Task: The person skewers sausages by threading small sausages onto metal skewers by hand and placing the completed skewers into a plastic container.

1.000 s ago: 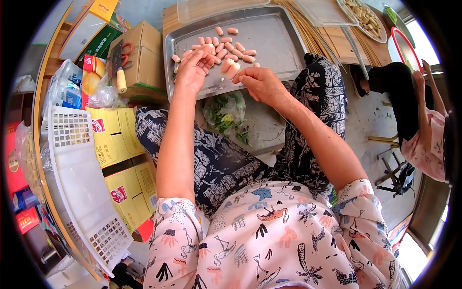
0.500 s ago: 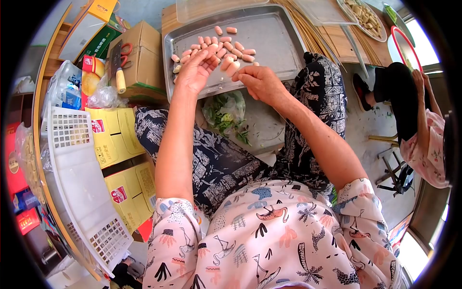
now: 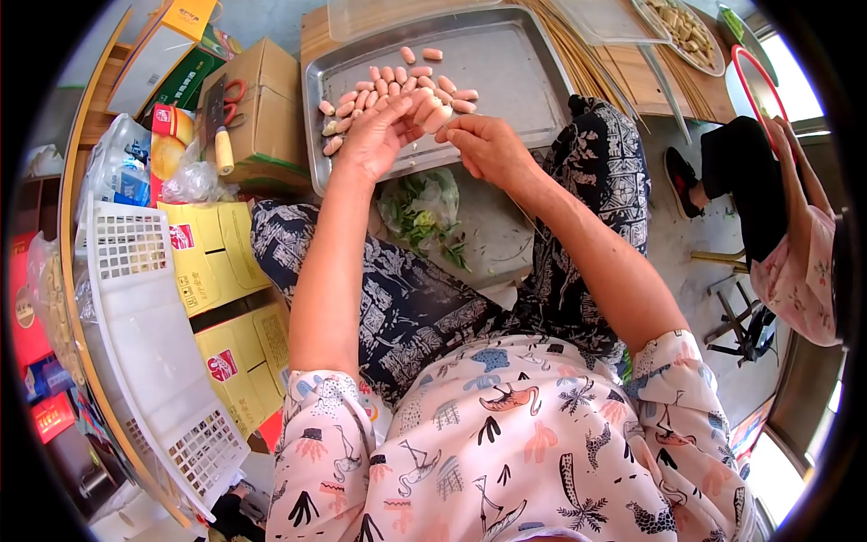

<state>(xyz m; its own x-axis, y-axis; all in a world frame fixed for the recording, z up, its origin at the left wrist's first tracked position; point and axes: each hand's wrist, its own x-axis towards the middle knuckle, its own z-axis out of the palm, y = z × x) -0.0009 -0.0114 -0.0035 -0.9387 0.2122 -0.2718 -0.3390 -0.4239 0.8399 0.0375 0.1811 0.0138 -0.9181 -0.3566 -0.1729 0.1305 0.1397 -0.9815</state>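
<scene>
Several small pink sausages (image 3: 433,117) sit side by side between my hands, over the front part of a metal tray (image 3: 515,54). My left hand (image 3: 375,143) has its fingers curled around their left side. My right hand (image 3: 492,154) is closed in a pinch at their right, on a thin bamboo skewer (image 3: 531,219) whose lower end shows beneath the hand. Its tip is hidden among the sausages. Behind my hands, a pile of loose sausages (image 3: 388,81) lies in the left half of the tray.
Loose bamboo skewers (image 3: 587,63) lie right of the tray, near a plate of pale cut pieces (image 3: 682,36). A cardboard box (image 3: 262,117) with a knife (image 3: 221,135) and scissors (image 3: 235,101) stands left. A bag of greens (image 3: 424,212) lies below. Another person (image 3: 795,253) sits at right.
My left hand has come slightly right and down, and its fingers have closed on the sausages at the skewer. My right hand stays almost in place.
</scene>
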